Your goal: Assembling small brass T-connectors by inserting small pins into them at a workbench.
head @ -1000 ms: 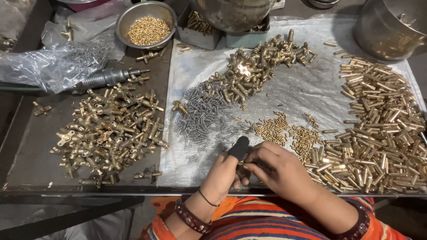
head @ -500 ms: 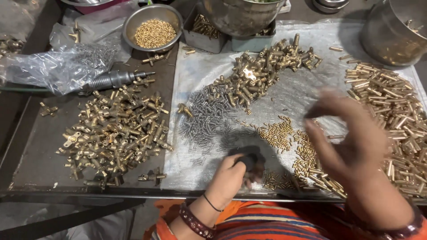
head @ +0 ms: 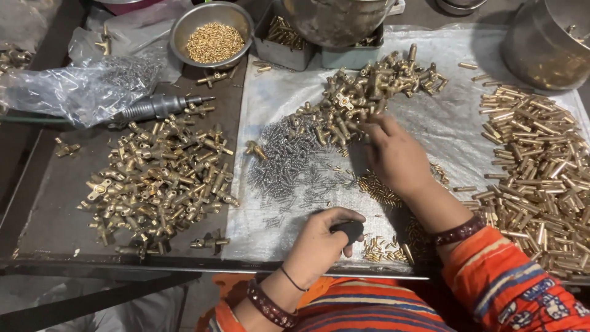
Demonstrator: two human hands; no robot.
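Head view: the right hand [head: 396, 157] reaches to 12 o'clock, fingers pinching at a brass fitting in the middle pile [head: 369, 98]. The left hand [head: 319, 243] sits at 6 o'clock, curled around a black tool [head: 350, 229].

Progress, as I judge it: a big heap of fittings [head: 160, 178] at 9 o'clock looks finished; the middle pile is smaller, so perhaps over half done.

Counts: three brass piles, one spread of small springs [head: 289, 172], one bowl [head: 212, 34], one driver [head: 157, 106]. Pieces are too many to count.

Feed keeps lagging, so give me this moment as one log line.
left hand: holds black tool | right hand: reaching into brass fittings pile | springs between hands | plastic sheet under parts
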